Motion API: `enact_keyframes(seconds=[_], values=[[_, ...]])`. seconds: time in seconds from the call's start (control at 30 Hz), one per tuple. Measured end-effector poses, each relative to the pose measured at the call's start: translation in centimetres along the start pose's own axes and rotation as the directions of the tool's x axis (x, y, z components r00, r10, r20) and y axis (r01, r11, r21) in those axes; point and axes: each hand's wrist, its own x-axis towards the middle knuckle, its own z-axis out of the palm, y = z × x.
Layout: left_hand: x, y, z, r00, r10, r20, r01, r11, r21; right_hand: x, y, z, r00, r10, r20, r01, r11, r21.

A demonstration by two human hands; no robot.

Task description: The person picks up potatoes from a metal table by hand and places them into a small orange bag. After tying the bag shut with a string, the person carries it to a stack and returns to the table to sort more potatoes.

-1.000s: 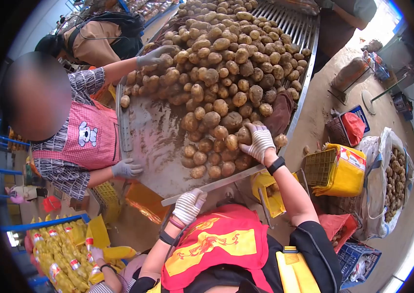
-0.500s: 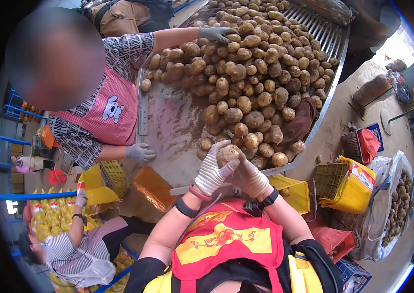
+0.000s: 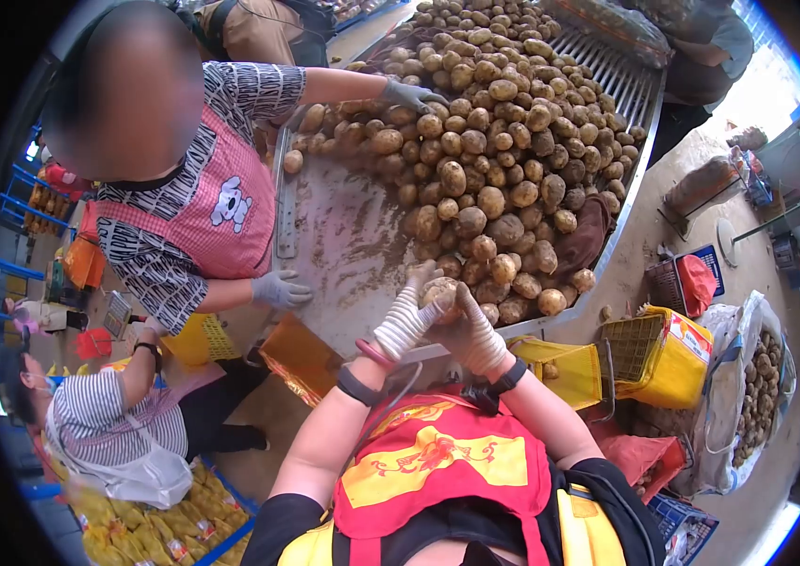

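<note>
In a white glove, my left hand (image 3: 407,316) curls round a brown potato (image 3: 438,291) at the near edge of the sorting table. My right hand (image 3: 475,336), gloved too, closes on the same potato from the other side, so the fingers partly hide it. Just beyond both hands rises a big heap of soil-marked potatoes (image 3: 503,179). A dark brown cloth or sack (image 3: 585,233) lies at the heap's right side.
Across the metal table (image 3: 324,236), a co-worker's gloved hand (image 3: 414,94) touches the heap; the other glove (image 3: 282,290) rests at the table's left edge. Yellow mesh-lined crates (image 3: 565,373) stand at the near right, beside a white sack of potatoes (image 3: 763,387).
My hands have shifted slightly, still on the potato. The co-worker opposite leans a little to the right. The person in stripes at lower left has changed posture, lowering an arm.
</note>
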Motion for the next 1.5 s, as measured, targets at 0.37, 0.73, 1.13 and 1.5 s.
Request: enact_keyframes(seconds=[0.37, 0.73, 1.13, 1.5], values=[[-2.6, 2.6, -3.2, 0.993, 0.03, 0.116, -0.002, 0.974, -0.228, 1.4, 3.3, -2.2, 0.997, -0.033, 0.074, 0.03, 0.999, 0.037], [-1.1, -0.8, -5.4, 0.979, -0.201, 0.018, 0.197, 0.934, -0.297, 3.7, 4.5, -3.7, 0.779, -0.529, 0.336, 0.372, -0.041, -0.927], [-2.9, -1.4, -6.1, 0.995, 0.007, -0.095, -0.025, 0.981, -0.19, 3.3, 3.2, -6.0, 0.802, -0.464, 0.376, 0.297, -0.236, -0.925], [-4.6, -4.3, -6.3, 0.962, -0.272, 0.029, 0.266, 0.905, -0.332, 2.1, 3.1, -7.3, 0.841, -0.494, 0.222, 0.098, -0.264, -0.959]])
